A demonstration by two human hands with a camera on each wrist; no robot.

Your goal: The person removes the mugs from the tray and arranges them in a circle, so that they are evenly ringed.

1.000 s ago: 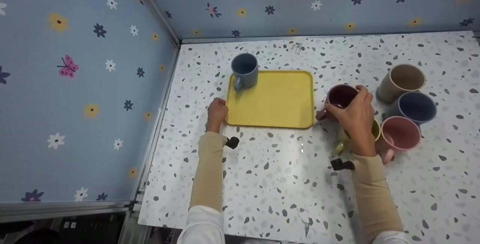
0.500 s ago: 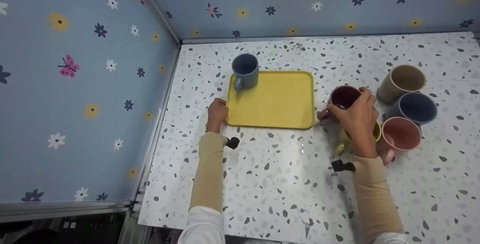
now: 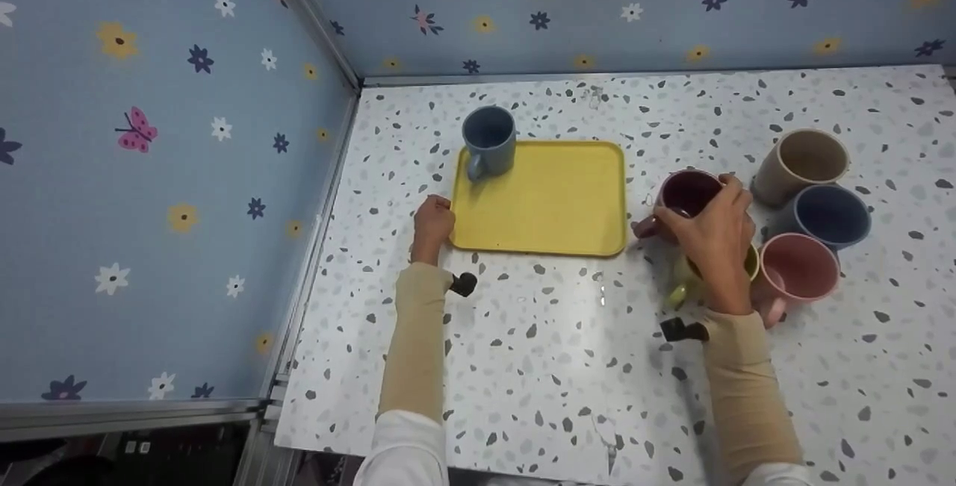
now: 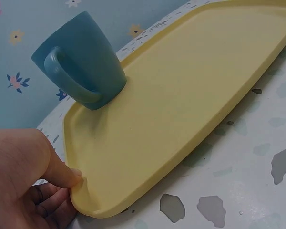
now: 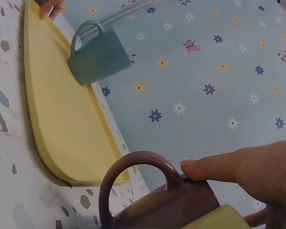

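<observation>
My left hand [image 3: 433, 222] pinches the left rim of a yellow tray [image 3: 560, 206] near its front corner; in the left wrist view the thumb [image 4: 62, 172] presses on the rim. A blue-grey mug [image 3: 496, 154] stands upright at the tray's back left corner. To the right of the tray, my right hand [image 3: 713, 236] grips a dark maroon mug [image 3: 686, 189] by its rim, thumb and fingers on opposite sides. Its handle [image 5: 115, 183] points toward the tray. Partly hidden under my right wrist is a yellow-green mug [image 3: 683, 274].
Right of my right hand, a pink mug [image 3: 803, 269], a blue mug [image 3: 833, 217] and a beige mug [image 3: 780, 172] stand close together on the speckled white table [image 3: 523, 366]. Flowered blue panels [image 3: 590, 16] border the table at the back and left.
The maroon mug and my right hand have shifted very slightly to the right. My left hand stays at the tray's corner.
</observation>
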